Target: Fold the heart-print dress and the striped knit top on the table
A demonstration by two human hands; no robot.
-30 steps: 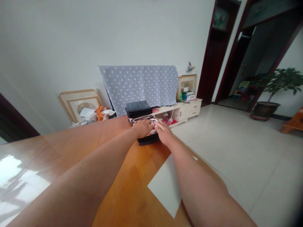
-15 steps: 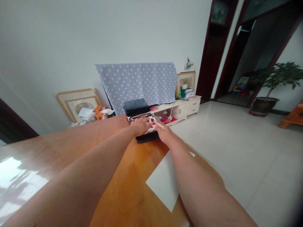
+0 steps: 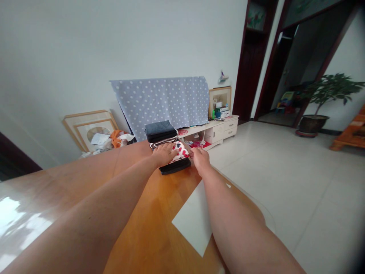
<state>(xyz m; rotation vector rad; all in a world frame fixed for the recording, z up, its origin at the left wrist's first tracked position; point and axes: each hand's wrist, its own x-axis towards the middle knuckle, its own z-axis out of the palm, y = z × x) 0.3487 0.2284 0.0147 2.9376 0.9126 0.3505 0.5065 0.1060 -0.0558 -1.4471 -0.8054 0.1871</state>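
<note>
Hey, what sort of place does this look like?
Most likely a living room in someone's home, judging by the low cream cabinet with drawers, the large potted plant, and the framed pictures propped up at the back.

**Beyond the wooden table**

At centre, a blue polka-dot cloth hangs against the wall, just beside a low cream cabinet. Boxes and a framed picture stand on the cabinet. Left of the cloth, picture frames lean on the wall, with papers and an orange bag in front. At far right, a potted plant stands on the tile floor near a doorway, and an orange wooden bench sits at the frame's edge.
</note>
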